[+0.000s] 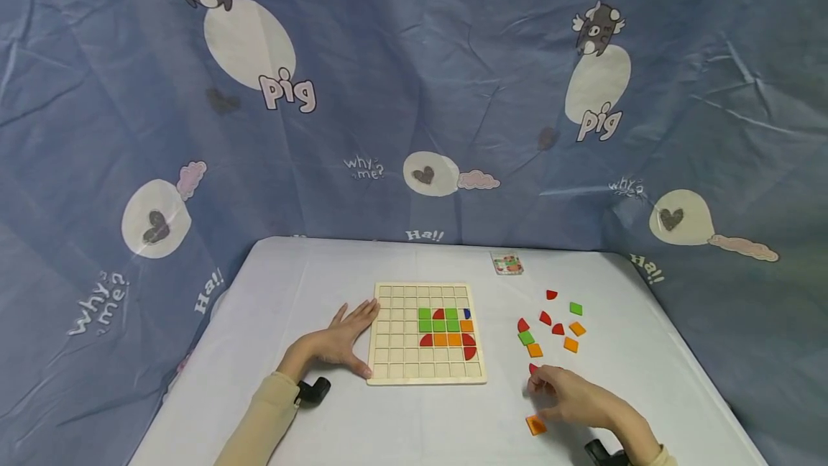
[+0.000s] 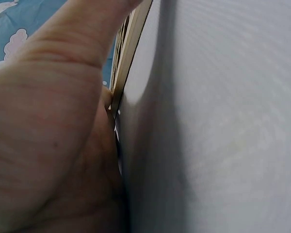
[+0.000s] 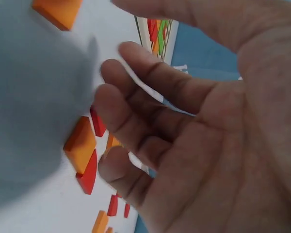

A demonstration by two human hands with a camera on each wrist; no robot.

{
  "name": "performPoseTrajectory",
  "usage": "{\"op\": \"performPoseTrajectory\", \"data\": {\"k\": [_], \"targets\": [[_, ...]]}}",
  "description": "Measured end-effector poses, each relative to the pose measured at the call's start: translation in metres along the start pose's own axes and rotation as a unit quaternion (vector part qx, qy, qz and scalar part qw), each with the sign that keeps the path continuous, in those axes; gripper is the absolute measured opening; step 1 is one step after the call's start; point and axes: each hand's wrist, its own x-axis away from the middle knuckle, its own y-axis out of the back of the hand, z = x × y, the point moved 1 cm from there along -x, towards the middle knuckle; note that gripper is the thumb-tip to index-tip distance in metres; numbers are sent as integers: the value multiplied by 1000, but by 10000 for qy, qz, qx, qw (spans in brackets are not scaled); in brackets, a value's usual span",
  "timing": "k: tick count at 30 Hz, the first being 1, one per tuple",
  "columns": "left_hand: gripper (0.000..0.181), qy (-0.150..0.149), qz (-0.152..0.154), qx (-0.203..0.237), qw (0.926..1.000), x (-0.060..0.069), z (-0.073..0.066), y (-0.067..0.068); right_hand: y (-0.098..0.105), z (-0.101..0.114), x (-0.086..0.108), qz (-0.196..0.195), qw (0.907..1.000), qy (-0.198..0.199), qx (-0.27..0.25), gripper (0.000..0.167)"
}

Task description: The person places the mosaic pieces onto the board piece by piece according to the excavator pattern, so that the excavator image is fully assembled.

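A wooden grid board (image 1: pixel 394 351) lies on the white table, holding green, orange and red tiles plus a small blue one (image 1: pixel 467 313). My left hand (image 1: pixel 343 340) rests along the board's left edge, thumb and fingers spread; the left wrist view shows the board's side (image 2: pixel 131 46) beyond the hand. To the right of the board, my right hand (image 1: pixel 572 395) hovers low with bent fingers. Nothing sits between its thumb and fingers (image 3: pixel 117 114) in the right wrist view. An orange square tile (image 1: pixel 535 425) lies near its thumb. A red piece (image 1: pixel 533 368) peeks out beyond its fingertips.
Loose tiles are scattered right of the board: red quarter-circles (image 1: pixel 545 318), green squares (image 1: pixel 576 308) and orange squares (image 1: pixel 571 344). A small patterned card (image 1: pixel 507 263) lies at the back of the table. Behind hangs a blue printed cloth (image 1: pixel 388 92).
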Motion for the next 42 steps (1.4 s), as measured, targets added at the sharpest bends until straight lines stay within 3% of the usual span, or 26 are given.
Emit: {"op": "performPoseTrajectory", "data": {"k": [4, 10, 18, 35, 42], "targets": [[134, -23, -10, 18, 10000, 0, 0, 0, -6, -3, 10, 252, 9996, -68, -145, 39], [133, -24, 1, 65, 10000, 0, 0, 0, -18, -7, 9, 452, 9983, -169, -335, 37], [132, -10, -14, 76, 10000, 2, -3, 1, -21, -7, 3, 110, 9994, 244, -229, 30], [133, -66, -3, 112, 9999, 1, 2, -2, -29, 1, -17, -347, 9993, -96, 55, 28], [133, -17, -2, 40, 10000, 1, 0, -1, -27, 14, -42, -751, 9969, 56, 214, 31]]}}
